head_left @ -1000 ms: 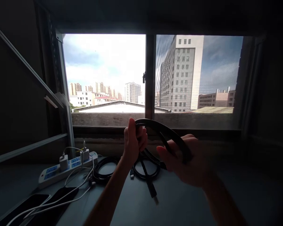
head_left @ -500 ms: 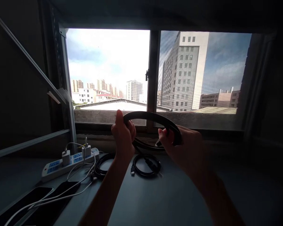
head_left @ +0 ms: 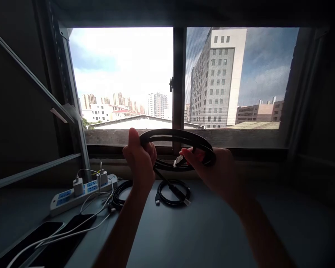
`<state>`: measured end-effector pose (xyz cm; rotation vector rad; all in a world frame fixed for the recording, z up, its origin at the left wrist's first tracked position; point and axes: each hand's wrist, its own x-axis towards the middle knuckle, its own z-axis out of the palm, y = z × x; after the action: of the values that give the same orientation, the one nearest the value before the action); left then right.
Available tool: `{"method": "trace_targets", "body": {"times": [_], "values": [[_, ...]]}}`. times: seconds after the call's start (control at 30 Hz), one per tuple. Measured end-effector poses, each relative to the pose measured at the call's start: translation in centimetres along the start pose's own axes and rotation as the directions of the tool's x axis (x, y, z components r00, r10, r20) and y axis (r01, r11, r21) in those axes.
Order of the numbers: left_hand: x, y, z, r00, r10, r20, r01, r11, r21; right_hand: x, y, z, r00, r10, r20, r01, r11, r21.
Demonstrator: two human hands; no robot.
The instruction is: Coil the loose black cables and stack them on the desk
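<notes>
A coiled black cable (head_left: pixel 173 133) hangs in the air above the table, held between both hands. My left hand (head_left: pixel 139 158) is closed around the coil's left side, thumb pointing up. Fingers of my right hand (head_left: pixel 212 171) wrap the right side, its thumb and fingertips by a plug with a metal end (head_left: pixel 178 160) inside the loop. Another cable end, a black connector with a metal tip (head_left: pixel 178 193), dangles below the left hand. Under it, a second coiled black cable (head_left: pixel 171 204) lies on the table, one plug (head_left: pixel 158 199) at its left.
A white power strip (head_left: pixel 56 204) with two chargers stands at the left rear. White charging cables (head_left: pixel 80 230) cross two dark flat devices (head_left: pixel 64 238). Another black cable coil (head_left: pixel 118 195) lies behind my left forearm. A metal frame post (head_left: pixel 80 137) and window (head_left: pixel 178 93) bound the table (head_left: pixel 206 238).
Both hands have shifted slightly left in view with the coil, whose loop looks flatter and wider. The plug by my right fingertips shows more, and the dangling connector has swung a little.
</notes>
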<state>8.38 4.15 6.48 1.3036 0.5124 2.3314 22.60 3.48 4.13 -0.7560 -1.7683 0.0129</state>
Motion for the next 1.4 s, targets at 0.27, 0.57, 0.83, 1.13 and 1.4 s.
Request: {"method": "trace_targets", "body": {"times": [0.27,0.57,0.83,1.13,1.4], "values": [[-0.2,-0.6,-0.2,1.0,-0.029,0.0,0.029,0.989,-0.148,-0.2,-0.4,0.5,0.993,0.084,-0.086,-0.07,0.984,0.162],[0.4,-1.8,-0.5,0.969,-0.229,0.095,0.233,0.971,-0.043,-0.7,-1.7,0.0,0.965,0.142,0.219,-0.22,0.895,0.389],[1.7,-3.0,-1.7,0.9,-0.421,0.109,0.388,0.891,0.238,0.6,2.0,1.2,0.973,0.058,-0.224,-0.04,0.996,0.083],[1.8,-5.4,-1.8,0.737,-0.625,0.258,0.53,0.771,0.353,1.1,4.9,2.3,0.971,-0.099,-0.218,0.104,0.995,0.011],[1.9,-6.7,-2.3,0.636,-0.644,0.425,0.457,0.758,0.466,1.2,7.5,3.2,0.999,0.038,-0.024,-0.04,0.995,-0.095]]}}
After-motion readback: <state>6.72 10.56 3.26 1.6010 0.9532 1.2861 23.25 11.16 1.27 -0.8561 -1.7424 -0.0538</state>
